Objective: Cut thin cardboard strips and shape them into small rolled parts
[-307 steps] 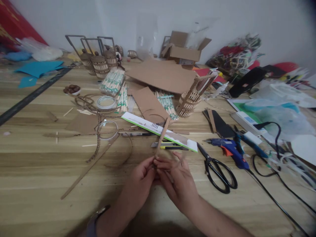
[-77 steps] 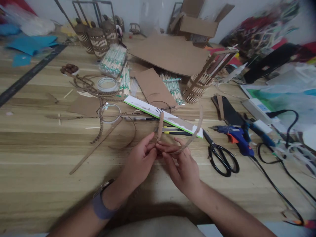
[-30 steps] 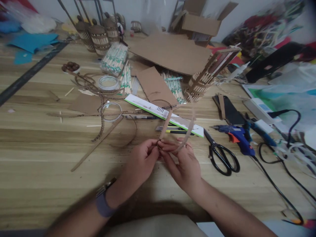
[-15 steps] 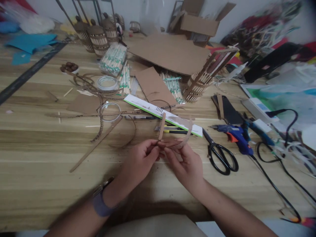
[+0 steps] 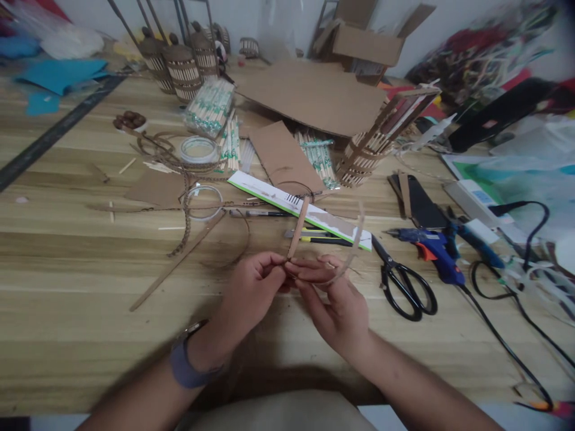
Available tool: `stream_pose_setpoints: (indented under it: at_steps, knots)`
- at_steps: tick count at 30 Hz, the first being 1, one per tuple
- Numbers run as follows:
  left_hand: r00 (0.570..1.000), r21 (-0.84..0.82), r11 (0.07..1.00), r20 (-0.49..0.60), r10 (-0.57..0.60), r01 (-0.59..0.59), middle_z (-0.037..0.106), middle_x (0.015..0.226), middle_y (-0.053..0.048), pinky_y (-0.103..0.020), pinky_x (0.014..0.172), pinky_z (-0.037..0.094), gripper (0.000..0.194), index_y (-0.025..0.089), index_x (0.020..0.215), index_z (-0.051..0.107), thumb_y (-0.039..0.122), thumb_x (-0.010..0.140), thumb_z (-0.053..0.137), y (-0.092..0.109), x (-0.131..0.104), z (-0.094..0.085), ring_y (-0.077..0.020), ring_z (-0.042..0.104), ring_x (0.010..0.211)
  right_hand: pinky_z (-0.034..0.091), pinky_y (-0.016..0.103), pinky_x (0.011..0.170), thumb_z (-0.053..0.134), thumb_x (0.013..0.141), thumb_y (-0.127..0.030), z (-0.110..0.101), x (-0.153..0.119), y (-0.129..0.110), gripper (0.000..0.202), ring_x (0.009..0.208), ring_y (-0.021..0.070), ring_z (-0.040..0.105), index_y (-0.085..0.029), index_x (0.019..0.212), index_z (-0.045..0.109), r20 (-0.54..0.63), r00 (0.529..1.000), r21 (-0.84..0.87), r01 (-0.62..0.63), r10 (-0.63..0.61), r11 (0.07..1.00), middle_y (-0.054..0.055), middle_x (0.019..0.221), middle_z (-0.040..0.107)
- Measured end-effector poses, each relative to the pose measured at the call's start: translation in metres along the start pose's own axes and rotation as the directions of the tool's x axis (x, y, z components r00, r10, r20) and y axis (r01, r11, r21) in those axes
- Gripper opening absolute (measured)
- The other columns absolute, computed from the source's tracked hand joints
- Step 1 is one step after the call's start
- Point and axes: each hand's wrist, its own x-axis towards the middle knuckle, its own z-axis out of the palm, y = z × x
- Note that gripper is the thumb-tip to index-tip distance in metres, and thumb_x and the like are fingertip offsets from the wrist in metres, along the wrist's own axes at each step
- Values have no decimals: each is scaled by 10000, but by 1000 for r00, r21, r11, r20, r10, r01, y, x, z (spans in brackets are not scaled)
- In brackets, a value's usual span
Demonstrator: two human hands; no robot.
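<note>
Near the table's front, my left hand (image 5: 254, 290) pinches the lower end of a brown cardboard strip (image 5: 299, 230), which points up and away. My right hand (image 5: 341, 305) meets it fingertip to fingertip, closed on the same brown material. A thin curved length of strip (image 5: 357, 239) rises from beside the right fingers. The spot where the pieces meet is partly hidden by the fingertips. Just beyond the hands lie a white strip with a green edge (image 5: 269, 193) and a yellow and black cutter (image 5: 318, 236).
Black-handled scissors (image 5: 406, 287) and a blue glue gun (image 5: 433, 245) with its cable lie at right. A tall stick lantern (image 5: 362, 152) stands behind. Tape rolls (image 5: 197, 151), wrapped sticks (image 5: 211, 105), cardboard (image 5: 314, 96) and small lanterns (image 5: 182, 69) are further back.
The upright strip leans more to the right. The curved strip has shifted right, and my right hand's fingers have moved along the piece. The whole view has shifted slightly.
</note>
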Motion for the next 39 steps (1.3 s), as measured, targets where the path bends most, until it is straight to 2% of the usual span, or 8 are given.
stream_pose_setpoints:
  at_steps: [5, 7, 13, 18, 22, 29, 35, 39]
  knots:
    - [998, -86, 995, 36, -45, 48, 748, 765, -18, -223, 660, 564, 147, 162, 822, 706, 177, 793, 563, 1, 1, 0, -130, 700, 667, 587, 328, 811, 556, 940, -195, -2, 2, 1, 117, 967, 193, 724, -252, 1011, 629, 29, 969, 261, -243, 244, 934, 35, 991, 767]
    - [998, -89, 996, 51, -21, 26, 755, 798, -25, -229, 675, 566, 150, 165, 862, 711, 204, 807, 578, 1, 1, 0, -138, 709, 701, 595, 313, 798, 556, 940, -196, -3, 2, 1, 119, 969, 191, 724, -252, 1016, 628, 39, 962, 309, -269, 270, 912, 38, 1004, 762]
    - [998, 61, 997, 37, 47, -49, 766, 883, -32, -227, 680, 555, 202, 171, 953, 721, 242, 842, 568, 0, 0, -1, -147, 697, 743, 564, 382, 847, 571, 921, -185, -2, 4, 4, 70, 1000, 216, 708, -244, 959, 573, 33, 996, 130, -90, 87, 987, 69, 1058, 752]
    - [1000, 76, 997, 6, 14, -15, 756, 798, -19, -226, 660, 562, 186, 166, 881, 725, 207, 826, 552, 0, -1, -1, -140, 689, 688, 495, 434, 937, 569, 933, -178, -1, 3, 6, 99, 957, 226, 721, -243, 1008, 580, 16, 998, -67, 57, -56, 996, 65, 1040, 766]
    - [1000, 39, 999, 1, -3, 3, 756, 776, -19, -228, 645, 565, 171, 163, 830, 712, 169, 810, 542, 1, -1, 0, -134, 697, 655, 499, 407, 960, 492, 961, -166, -4, 2, 4, 174, 933, 212, 719, -240, 1060, 614, 16, 1000, -94, 25, -24, 995, 45, 952, 770]
    - [995, -25, 997, 57, -76, 78, 770, 778, -37, -220, 645, 562, 163, 150, 868, 709, 172, 821, 554, 5, -1, 2, -136, 714, 666, 576, 287, 688, 494, 967, -250, -6, 3, 5, 151, 853, 195, 709, -243, 989, 643, -72, 981, -31, -184, 181, 982, 38, 869, 725]
    - [999, 35, 999, 54, 2, -4, 769, 864, -45, -247, 701, 565, 166, 162, 898, 706, 282, 832, 612, 1, -1, 1, -162, 719, 751, 556, 404, 918, 479, 973, -225, -6, 3, 5, 186, 953, 226, 709, -275, 1036, 647, -27, 998, -24, -65, 64, 998, 34, 909, 758]
    - [999, 103, 994, 20, 33, -35, 769, 855, -50, -257, 687, 568, 182, 167, 909, 716, 272, 839, 585, 0, -2, 0, -176, 723, 754, 549, 409, 942, 469, 981, -214, -6, 4, 4, 188, 964, 220, 715, -269, 1045, 636, -10, 998, -20, -65, 65, 998, 37, 929, 769]
